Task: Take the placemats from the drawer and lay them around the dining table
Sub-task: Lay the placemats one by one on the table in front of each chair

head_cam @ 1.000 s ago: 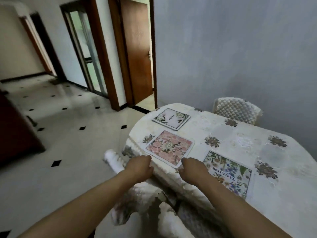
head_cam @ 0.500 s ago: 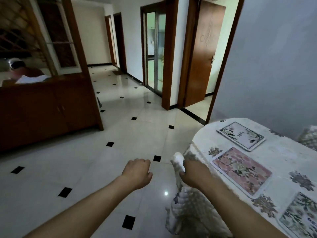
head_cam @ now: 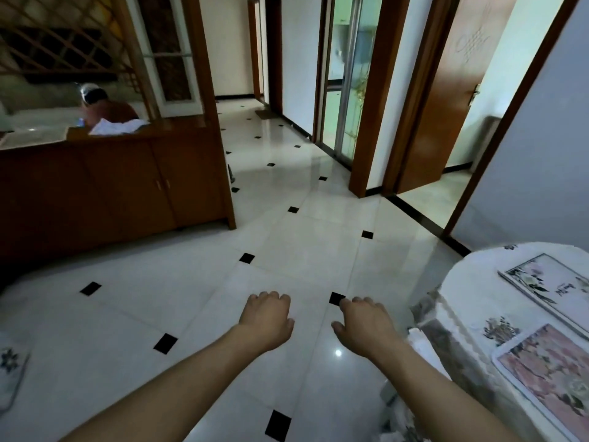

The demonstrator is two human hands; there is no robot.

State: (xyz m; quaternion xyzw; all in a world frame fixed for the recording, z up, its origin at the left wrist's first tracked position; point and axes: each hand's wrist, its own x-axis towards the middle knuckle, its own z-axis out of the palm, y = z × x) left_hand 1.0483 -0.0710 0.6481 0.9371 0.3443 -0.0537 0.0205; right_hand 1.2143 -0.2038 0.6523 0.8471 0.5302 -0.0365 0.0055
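Two floral placemats lie on the dining table [head_cam: 462, 282] at the right edge of view: a white one [head_cam: 551, 285] farther off and a pink one [head_cam: 548, 371] nearer. My left hand [head_cam: 266, 320] and my right hand [head_cam: 363, 323] hang over the tiled floor, left of the table, both with loosely curled fingers and holding nothing. No drawer shows from here.
A dark wooden cabinet [head_cam: 121, 186] stands at the left with a person [head_cam: 102, 108] behind it. Open tiled floor stretches ahead toward doorways and a wooden door [head_cam: 446, 100]. A patterned object [head_cam: 9, 371] shows at the far left edge.
The view has swung left, away from the table; the third placemat has left the frame. Both hands have come off the table edge and now hang over the floor.
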